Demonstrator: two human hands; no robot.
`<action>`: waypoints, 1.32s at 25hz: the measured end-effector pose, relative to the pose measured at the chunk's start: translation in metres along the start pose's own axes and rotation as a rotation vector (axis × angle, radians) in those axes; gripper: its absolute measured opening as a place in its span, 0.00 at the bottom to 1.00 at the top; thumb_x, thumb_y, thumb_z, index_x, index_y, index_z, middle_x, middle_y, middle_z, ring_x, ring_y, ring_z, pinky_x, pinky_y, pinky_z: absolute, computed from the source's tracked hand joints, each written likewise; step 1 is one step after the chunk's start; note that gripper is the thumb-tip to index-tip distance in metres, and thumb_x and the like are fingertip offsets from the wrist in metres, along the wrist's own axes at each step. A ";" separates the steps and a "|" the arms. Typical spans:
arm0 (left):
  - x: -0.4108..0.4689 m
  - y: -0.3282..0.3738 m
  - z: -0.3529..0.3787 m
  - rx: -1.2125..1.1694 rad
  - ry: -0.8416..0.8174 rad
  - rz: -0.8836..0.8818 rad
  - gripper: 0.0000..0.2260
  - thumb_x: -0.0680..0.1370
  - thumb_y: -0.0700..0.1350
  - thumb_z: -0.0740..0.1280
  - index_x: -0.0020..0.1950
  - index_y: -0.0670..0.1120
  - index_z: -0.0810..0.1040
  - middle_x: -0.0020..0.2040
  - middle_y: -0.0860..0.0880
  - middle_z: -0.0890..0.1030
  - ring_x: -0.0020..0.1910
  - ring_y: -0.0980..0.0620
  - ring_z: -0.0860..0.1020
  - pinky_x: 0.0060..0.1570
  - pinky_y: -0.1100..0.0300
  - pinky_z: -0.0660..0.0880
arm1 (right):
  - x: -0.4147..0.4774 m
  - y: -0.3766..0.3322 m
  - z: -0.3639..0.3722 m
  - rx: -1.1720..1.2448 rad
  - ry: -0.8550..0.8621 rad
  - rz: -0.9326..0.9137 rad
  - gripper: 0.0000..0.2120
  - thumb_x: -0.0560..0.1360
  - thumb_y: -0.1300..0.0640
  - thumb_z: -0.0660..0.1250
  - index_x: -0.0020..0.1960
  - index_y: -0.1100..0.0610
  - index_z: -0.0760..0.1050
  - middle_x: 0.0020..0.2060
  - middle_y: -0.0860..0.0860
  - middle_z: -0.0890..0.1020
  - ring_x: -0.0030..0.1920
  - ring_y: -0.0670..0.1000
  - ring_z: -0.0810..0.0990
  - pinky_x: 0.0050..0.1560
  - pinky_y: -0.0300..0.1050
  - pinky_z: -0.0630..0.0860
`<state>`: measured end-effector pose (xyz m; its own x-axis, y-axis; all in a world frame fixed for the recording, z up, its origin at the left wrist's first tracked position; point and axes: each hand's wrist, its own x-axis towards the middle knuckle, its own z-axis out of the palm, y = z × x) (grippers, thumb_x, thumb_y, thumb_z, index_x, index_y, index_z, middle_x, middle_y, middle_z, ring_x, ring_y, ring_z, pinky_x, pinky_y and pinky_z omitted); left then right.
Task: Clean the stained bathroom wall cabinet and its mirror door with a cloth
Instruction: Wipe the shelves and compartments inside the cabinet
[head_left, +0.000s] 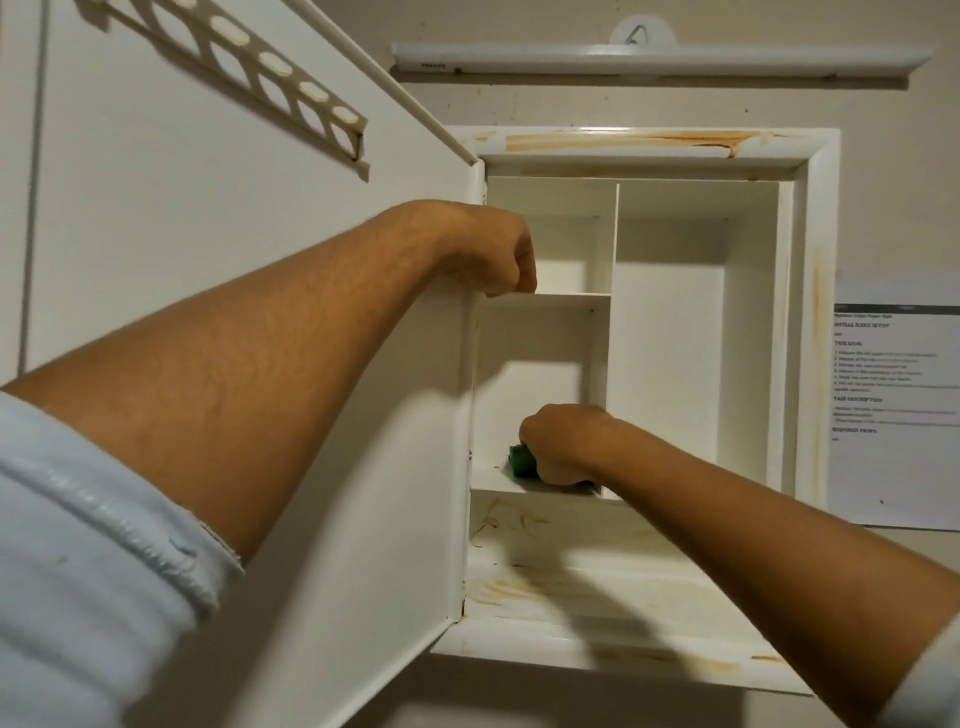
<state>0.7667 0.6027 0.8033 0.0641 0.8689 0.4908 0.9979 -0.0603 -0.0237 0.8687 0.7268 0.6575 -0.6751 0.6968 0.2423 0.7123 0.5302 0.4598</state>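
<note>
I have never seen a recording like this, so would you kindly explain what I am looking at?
There is no machine here: a person wears one camera on the head, looking up at a white wall cabinet whose door stands open to the left. The right hand holds a green cloth on the lower shelf of the left compartment. The left hand is curled where door and cabinet meet; what it grips is unclear. Brown stains mark the frame and the cabinet floor.
</note>
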 end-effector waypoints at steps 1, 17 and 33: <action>0.000 0.000 0.000 0.000 -0.001 0.002 0.25 0.77 0.29 0.59 0.69 0.47 0.80 0.65 0.53 0.80 0.63 0.53 0.78 0.62 0.57 0.76 | 0.000 -0.003 0.001 -0.025 0.012 0.002 0.07 0.81 0.55 0.63 0.52 0.58 0.76 0.40 0.52 0.78 0.41 0.52 0.78 0.37 0.45 0.72; 0.005 -0.006 0.001 0.018 0.017 0.021 0.24 0.76 0.31 0.62 0.66 0.50 0.81 0.64 0.53 0.81 0.61 0.52 0.79 0.65 0.53 0.77 | -0.013 -0.028 0.008 0.357 0.248 -0.103 0.02 0.77 0.57 0.64 0.46 0.52 0.71 0.43 0.51 0.80 0.43 0.55 0.78 0.38 0.47 0.73; 0.005 -0.007 0.002 0.050 0.030 0.027 0.23 0.76 0.32 0.62 0.65 0.52 0.82 0.62 0.54 0.81 0.60 0.53 0.79 0.63 0.54 0.77 | 0.013 -0.036 0.012 0.229 0.224 -0.018 0.06 0.79 0.55 0.66 0.45 0.56 0.74 0.39 0.51 0.78 0.39 0.56 0.78 0.37 0.47 0.71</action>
<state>0.7602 0.6081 0.8040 0.0910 0.8522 0.5152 0.9951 -0.0577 -0.0805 0.8372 0.7227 0.6335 -0.6952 0.5764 0.4294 0.7076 0.6540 0.2677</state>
